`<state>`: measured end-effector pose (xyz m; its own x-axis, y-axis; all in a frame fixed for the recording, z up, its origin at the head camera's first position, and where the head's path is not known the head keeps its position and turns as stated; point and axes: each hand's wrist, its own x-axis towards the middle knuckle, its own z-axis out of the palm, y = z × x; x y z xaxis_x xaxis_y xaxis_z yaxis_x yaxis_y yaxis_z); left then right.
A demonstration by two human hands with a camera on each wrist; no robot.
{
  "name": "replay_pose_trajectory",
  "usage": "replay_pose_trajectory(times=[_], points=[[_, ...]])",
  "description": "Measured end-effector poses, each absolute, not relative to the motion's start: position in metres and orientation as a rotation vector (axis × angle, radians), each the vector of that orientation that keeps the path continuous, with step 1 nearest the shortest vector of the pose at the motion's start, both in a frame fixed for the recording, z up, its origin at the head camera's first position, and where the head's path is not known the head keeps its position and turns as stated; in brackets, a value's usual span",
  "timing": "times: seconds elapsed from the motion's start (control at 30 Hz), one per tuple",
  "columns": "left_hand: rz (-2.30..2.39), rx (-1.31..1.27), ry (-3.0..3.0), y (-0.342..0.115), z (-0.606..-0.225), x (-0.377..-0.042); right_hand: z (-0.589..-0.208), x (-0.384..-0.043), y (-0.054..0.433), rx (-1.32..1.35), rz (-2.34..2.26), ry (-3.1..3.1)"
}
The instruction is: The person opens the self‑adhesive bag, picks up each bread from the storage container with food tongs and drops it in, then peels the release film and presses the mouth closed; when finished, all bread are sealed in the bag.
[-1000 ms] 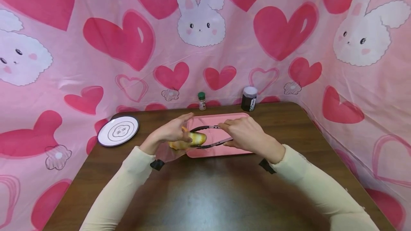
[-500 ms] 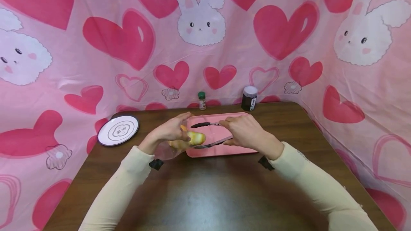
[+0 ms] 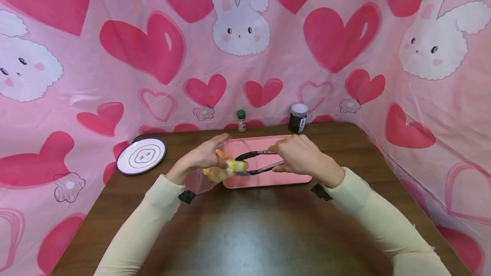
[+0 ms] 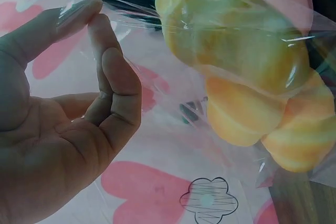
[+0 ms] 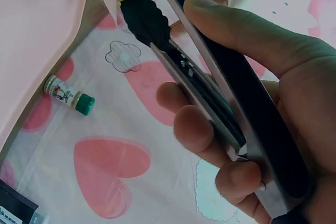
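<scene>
My left hand (image 3: 207, 152) pinches the edge of a clear plastic bag (image 3: 197, 182) between thumb and fingertips. Inside the bag lie bread rolls: a long golden one (image 4: 231, 30) and smaller orange ones (image 4: 247, 108). In the head view the long roll (image 3: 238, 166) points right, over the left end of the pink tray (image 3: 284, 181). My right hand (image 3: 301, 154) grips the handles of black and metal tongs (image 5: 233, 82). The spread tong tips stand above and below the roll's right end; whether they touch it I cannot tell.
A white plate (image 3: 141, 156) with a dark rim lies at the table's left. At the back stand a green-capped shaker (image 3: 241, 121) and a dark jar (image 3: 298, 118) with a pale lid. A patterned pink cloth (image 3: 238, 67) hangs behind the table (image 3: 245, 233).
The tongs opened wider half a second ago, then narrowed again. My right hand has shifted slightly right with them. The roll's end tilts a little differently; my left hand stays almost in place.
</scene>
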<state>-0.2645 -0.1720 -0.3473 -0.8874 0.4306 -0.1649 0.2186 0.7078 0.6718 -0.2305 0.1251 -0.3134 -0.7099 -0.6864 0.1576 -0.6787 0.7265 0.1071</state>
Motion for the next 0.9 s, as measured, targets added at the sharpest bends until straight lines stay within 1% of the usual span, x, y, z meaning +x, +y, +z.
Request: replay_pose_trajectory(times=[0.43,0.9], points=[[0.963,0.596,2.595,-0.167,-0.347,-0.262,-0.317,-0.228,0.116,1.127,-0.016,-2.687],[0.966,0.558,2.611,-0.172,-0.346,-0.263,-0.325,-0.233,0.11,1.07,-0.006,-2.729]])
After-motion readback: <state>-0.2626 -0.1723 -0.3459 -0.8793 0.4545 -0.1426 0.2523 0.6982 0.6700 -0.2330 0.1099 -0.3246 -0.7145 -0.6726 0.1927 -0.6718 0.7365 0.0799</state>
